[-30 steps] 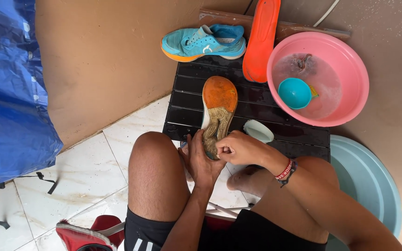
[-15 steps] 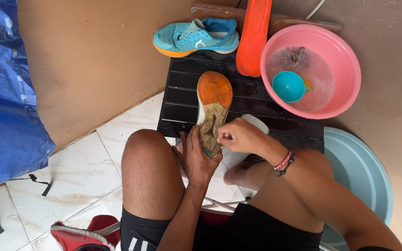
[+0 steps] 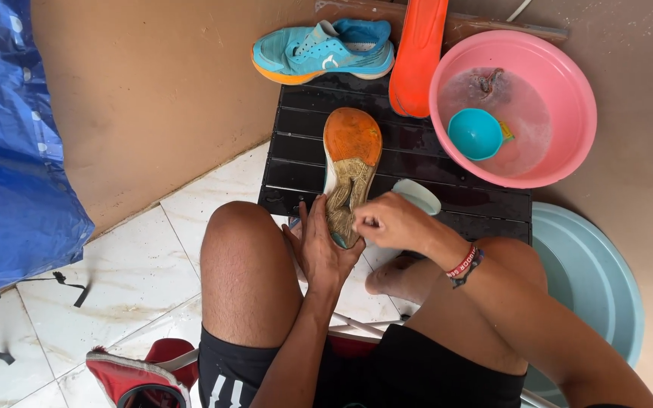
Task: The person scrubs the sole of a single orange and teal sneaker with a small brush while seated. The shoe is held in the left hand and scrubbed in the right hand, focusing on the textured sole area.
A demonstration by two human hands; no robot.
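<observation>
Since a second ago, little has shifted: the upturned shoe (image 3: 350,170) stays on the black slatted stand (image 3: 417,162) beside the pink basin (image 3: 568,91). Left hand (image 3: 320,248) cups its heel with fingers curled; right hand (image 3: 388,221) is closed on something hidden, pressed to the muddy sole.

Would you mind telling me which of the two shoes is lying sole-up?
The shoe on the black slatted mat, gripped at its heel by the left hand, shows its dirty orange sole. The turquoise shoe by the wall shows its laced upper instead.
</observation>
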